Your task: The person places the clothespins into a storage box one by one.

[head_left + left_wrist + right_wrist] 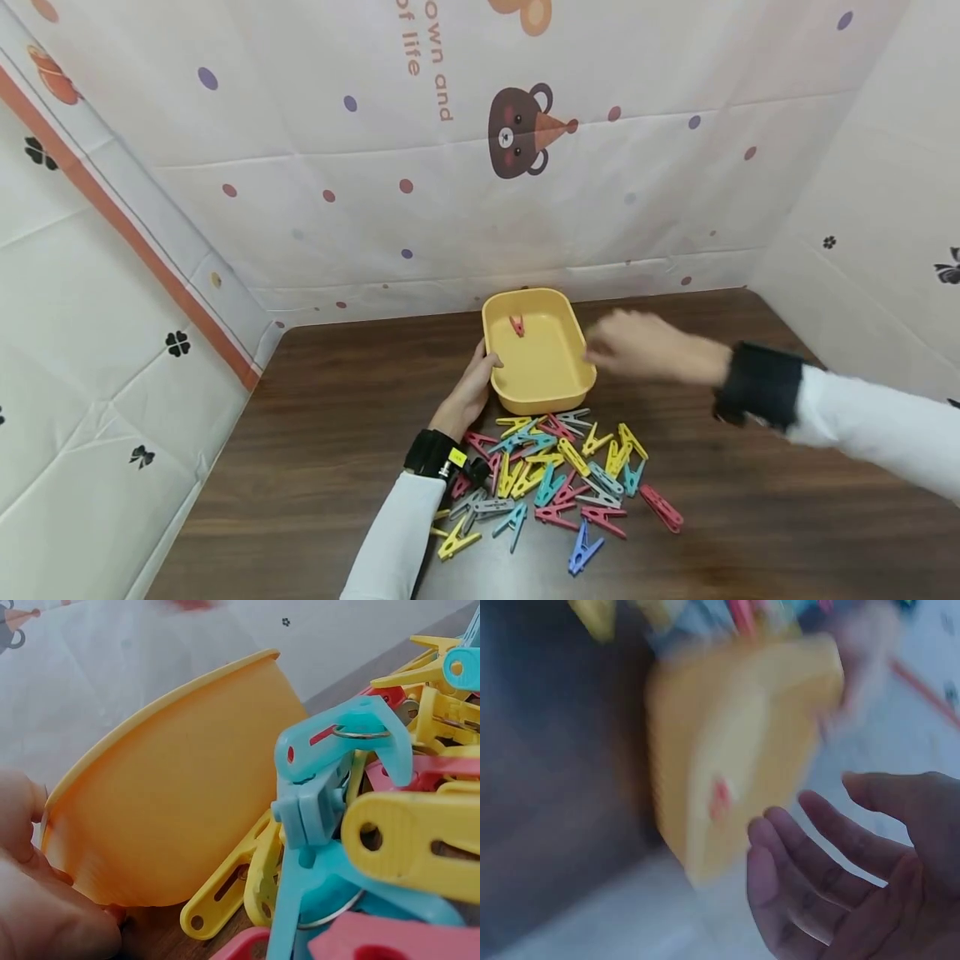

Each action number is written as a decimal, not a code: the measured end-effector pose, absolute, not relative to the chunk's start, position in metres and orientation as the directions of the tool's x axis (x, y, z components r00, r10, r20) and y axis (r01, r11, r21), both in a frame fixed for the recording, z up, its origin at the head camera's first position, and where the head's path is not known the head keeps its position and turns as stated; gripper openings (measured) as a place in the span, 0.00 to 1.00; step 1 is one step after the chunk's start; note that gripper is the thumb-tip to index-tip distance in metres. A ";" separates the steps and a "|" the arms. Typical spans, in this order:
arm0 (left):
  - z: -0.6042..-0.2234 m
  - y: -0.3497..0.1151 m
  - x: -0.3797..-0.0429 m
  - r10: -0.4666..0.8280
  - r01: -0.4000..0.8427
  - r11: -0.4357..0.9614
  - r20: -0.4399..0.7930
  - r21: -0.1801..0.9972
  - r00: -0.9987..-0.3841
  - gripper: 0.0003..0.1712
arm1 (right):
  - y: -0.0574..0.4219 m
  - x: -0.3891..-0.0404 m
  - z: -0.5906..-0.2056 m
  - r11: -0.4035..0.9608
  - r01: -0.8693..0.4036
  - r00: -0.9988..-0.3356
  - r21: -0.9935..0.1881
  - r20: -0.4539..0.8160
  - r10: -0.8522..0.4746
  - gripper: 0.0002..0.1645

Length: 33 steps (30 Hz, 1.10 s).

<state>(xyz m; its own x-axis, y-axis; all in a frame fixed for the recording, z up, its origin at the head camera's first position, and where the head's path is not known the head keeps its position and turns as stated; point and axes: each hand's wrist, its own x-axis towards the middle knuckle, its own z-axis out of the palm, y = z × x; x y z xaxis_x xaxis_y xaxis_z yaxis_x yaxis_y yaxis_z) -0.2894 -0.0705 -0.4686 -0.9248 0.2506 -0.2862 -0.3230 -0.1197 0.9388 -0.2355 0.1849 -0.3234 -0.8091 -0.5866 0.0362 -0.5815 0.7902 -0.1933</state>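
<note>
A yellow plastic bin (543, 367) stands at the back of the table, with one red clothespin (517, 326) inside, near its far left corner. My left hand (468, 392) grips the bin's left side, its thumb at the rim. In the left wrist view the bin's outer wall (180, 780) rises beside that hand. Blurred in the head view, my right hand (641, 346) is at the bin's right side. The right wrist view shows that hand's fingers (825, 862) loosely bent and holding nothing. Right in front of the bin lies a pile of clothespins (555, 479) in yellow, red, teal and grey.
A blue clothespin (583, 550) lies at the pile's near edge and a red clothespin (662, 509) at its right. The dark wooden table (315, 467) ends at a patterned cloth wall (420, 225) behind the bin, with more cloth on both sides.
</note>
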 end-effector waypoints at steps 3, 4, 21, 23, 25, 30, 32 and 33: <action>-0.469 -0.071 -0.291 0.249 -0.323 -0.115 -0.287 0.939 -0.925 0.50 | 0.205 -0.196 -0.355 0.759 -0.617 -0.775 -0.209 -0.005 -0.632 0.04; -0.469 -0.070 -0.292 0.251 -0.323 -0.113 -0.288 0.940 -0.924 0.49 | 0.210 -0.186 -0.365 0.751 -0.619 -0.769 -0.231 -0.016 -0.639 0.07; -0.470 -0.076 -0.290 0.257 -0.343 -0.056 -0.319 0.937 -0.912 0.49 | 0.237 -0.184 -0.431 0.698 -0.578 -0.762 -0.423 -0.026 -0.648 0.14; -0.469 -0.076 -0.289 0.249 -0.339 -0.060 -0.315 0.939 -0.916 0.49 | 0.238 -0.185 -0.431 0.705 -0.569 -0.769 -0.424 -0.028 -0.638 0.15; -0.470 -0.075 -0.288 0.243 -0.335 -0.064 -0.311 0.940 -0.919 0.49 | 0.240 -0.186 -0.431 0.705 -0.563 -0.772 -0.431 -0.031 -0.635 0.17; -0.471 -0.073 -0.287 0.243 -0.330 -0.072 -0.304 0.941 -0.921 0.49 | 0.246 -0.184 -0.430 0.698 -0.566 -0.768 -0.439 -0.028 -0.640 0.19; -0.471 -0.073 -0.287 0.246 -0.327 -0.071 -0.301 0.942 -0.921 0.49 | 0.248 -0.183 -0.428 0.703 -0.560 -0.773 -0.439 -0.030 -0.634 0.20; -0.471 -0.072 -0.286 0.248 -0.326 -0.068 -0.301 0.943 -0.921 0.49 | 0.250 -0.183 -0.426 0.706 -0.555 -0.776 -0.441 -0.033 -0.630 0.21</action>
